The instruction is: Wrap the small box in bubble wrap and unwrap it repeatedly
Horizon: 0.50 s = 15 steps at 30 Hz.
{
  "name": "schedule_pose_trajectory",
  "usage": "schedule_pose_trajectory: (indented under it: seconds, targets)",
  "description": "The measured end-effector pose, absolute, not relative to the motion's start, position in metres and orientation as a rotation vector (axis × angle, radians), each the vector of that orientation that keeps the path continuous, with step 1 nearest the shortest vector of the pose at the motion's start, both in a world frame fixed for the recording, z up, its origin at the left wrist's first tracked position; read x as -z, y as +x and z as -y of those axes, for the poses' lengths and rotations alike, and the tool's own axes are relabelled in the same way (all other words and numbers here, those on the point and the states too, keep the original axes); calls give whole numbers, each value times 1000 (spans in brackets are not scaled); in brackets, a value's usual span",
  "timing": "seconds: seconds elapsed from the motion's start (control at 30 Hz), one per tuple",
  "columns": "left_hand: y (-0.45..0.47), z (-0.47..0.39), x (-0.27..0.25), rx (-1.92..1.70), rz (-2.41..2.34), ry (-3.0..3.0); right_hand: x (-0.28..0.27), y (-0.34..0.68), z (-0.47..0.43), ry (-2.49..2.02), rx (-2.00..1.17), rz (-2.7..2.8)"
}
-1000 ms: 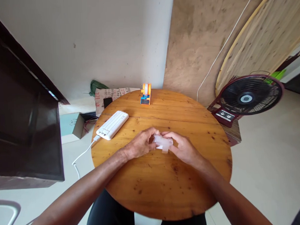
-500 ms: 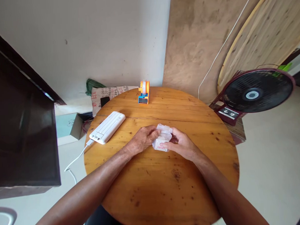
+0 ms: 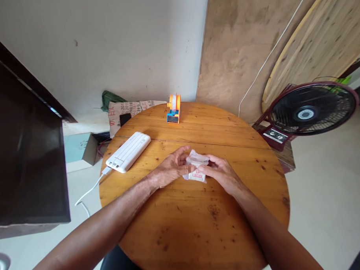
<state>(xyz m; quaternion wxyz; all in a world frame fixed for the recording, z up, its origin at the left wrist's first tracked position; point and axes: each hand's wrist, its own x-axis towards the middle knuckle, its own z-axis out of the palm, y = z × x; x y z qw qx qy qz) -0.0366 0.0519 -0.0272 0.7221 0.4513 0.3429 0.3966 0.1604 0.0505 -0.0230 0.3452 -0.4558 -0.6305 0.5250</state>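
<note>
A small white packet (image 3: 196,175) with red print, in clear crinkled plastic wrapping, is between my hands above the middle of the round wooden table (image 3: 183,221). My left hand (image 3: 173,166) has its thumb on the packet's left part, the index finger lifted and the other fingers curled. From the right, my right hand (image 3: 222,171) grips the packet, thumb on top near the print and fingers behind. What the packet contains is hidden.
A white power bank (image 3: 129,151) with a white cable (image 3: 90,190) lies on the table's left. An orange and blue tape dispenser (image 3: 173,109) stands at the far edge. Beyond the right edge is a dark red fan (image 3: 311,108); a light blue box (image 3: 78,148) sits left.
My left index finger has lifted off the wrapping and its thumb has moved lower on the packet. My right thumb has shifted up, and more of the red print shows.
</note>
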Motion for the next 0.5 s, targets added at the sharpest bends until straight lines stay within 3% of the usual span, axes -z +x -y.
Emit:
schedule_pose_trajectory:
  seconds: [0.13,0.5]
  targets:
    - [-36,-51,27,-906,-740,957,25,163,-50,-1231,-1195,1740]
    - [-29,-48,29,-971,-723,938,25,165,-47,-1166,-1306,1680]
